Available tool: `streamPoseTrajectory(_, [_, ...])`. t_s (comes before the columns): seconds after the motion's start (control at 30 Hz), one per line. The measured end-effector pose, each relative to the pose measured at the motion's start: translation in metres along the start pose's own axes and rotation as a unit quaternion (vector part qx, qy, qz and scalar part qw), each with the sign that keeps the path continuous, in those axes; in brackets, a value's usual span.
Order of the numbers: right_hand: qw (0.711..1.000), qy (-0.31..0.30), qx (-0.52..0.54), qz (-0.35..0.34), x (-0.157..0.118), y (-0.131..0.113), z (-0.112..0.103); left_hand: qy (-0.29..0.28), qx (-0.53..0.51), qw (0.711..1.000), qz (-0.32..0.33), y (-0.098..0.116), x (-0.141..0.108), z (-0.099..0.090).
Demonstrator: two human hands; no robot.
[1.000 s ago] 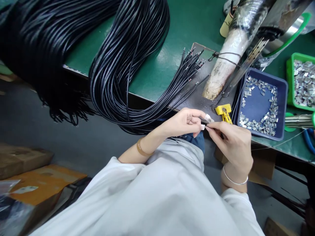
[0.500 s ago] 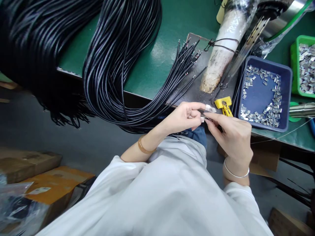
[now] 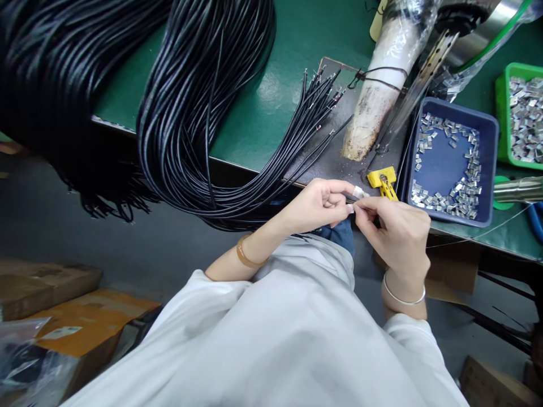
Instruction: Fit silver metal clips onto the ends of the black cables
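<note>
My left hand is closed, with white tape on its index finger and thumb tips. Between those tips is the dark end of a black cable, mostly hidden by my fingers. Just to the right, my right hand pinches at the cable's tip, thumb and index finger pressed together. Whether a small metal piece is in that pinch is hidden. Behind my left hand lies a thick bundle of black cables, its stripped ends fanned out on a dark plate. A yellow clip-like tool sits just beyond my right hand.
A blue bin holds small silvery metal parts at the right, beside a green bin of similar ones. A white wrapped tube slants over the plate. More black cables hang off the left. Cardboard boxes stand below.
My right hand's fingertips have closed in against the cable end, meeting my left fingertips. The whole view has shifted slightly; the bundle and bins stay put.
</note>
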State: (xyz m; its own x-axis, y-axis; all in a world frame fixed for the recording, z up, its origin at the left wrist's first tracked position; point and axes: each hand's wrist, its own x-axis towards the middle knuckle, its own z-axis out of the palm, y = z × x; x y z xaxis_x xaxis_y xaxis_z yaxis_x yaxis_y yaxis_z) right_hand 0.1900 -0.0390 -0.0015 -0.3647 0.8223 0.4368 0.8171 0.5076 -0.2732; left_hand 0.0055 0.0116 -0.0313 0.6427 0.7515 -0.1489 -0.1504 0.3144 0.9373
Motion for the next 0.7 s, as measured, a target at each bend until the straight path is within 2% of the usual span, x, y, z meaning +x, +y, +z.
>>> streamPoseTrajectory(0.1, [0.999,0.033,-0.039,0.018,0.000,-0.001,0.003,0.047,-0.009,0.999,0.014,-0.002,0.001,0.005])
streamPoseTrajectory(0.2, [0.996,0.053,-0.044,0.051,0.001,-0.003,0.008,0.102,-0.028,0.992,0.063,-0.004,0.002,0.011])
streamPoseTrajectory(0.3, [0.988,0.051,0.062,0.132,0.001,-0.006,0.012,0.135,-0.040,0.984,0.110,-0.005,0.003,0.016])
streamPoseTrajectory(0.4, [0.964,0.073,0.164,0.197,0.001,-0.007,0.014,0.120,-0.046,0.985,0.113,-0.006,0.002,0.018])
streamPoseTrajectory(0.47, [0.954,0.144,0.170,0.200,0.002,-0.005,0.014,0.116,-0.049,0.986,0.110,-0.005,0.003,0.017])
streamPoseTrajectory(0.53, [0.935,0.259,0.176,0.168,0.003,-0.003,0.014,0.123,-0.057,0.985,0.107,-0.005,0.004,0.017])
streamPoseTrajectory(0.6, [0.895,0.387,0.186,0.122,0.005,-0.001,0.013,0.129,-0.067,0.984,0.101,-0.003,0.006,0.016])
streamPoseTrajectory(0.63, [0.878,0.429,0.183,0.108,0.005,0.000,0.013,0.130,-0.071,0.984,0.099,-0.002,0.007,0.015])
streamPoseTrajectory(0.7, [0.874,0.443,0.167,0.107,0.004,0.000,0.012,0.131,-0.069,0.984,0.094,0.001,0.009,0.015])
